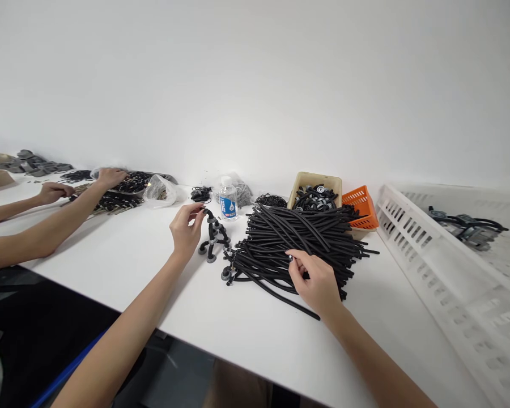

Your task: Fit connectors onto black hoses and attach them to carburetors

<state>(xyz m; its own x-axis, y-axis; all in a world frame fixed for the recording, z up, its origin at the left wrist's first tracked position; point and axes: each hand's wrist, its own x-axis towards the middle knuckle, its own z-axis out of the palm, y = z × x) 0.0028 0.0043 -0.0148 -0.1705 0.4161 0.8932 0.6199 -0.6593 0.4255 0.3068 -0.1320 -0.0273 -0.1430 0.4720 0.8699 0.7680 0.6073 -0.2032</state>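
My left hand [187, 228] is closed in a pinch at the upper end of a bent black rubber elbow [211, 216], at the top of a small heap of black elbows with grey round ends [212, 242]. Over the front of a large pile of black rubber hoses [280, 229], my right hand [317, 279] is also pinched. A small dark piece with a shiny spot [290, 258] shows at its fingertips; its kind is unclear. One grey-ended piece [225, 274] lies by the hoses' left ends.
Behind stand a labelled bottle [228, 198], a beige bin of black and grey parts [296, 184] and an orange basket [370, 207]. A white crate [425, 249] flanks the right. At left, a co-worker's hands [110, 177] work among small parts and a plastic bag [159, 192].
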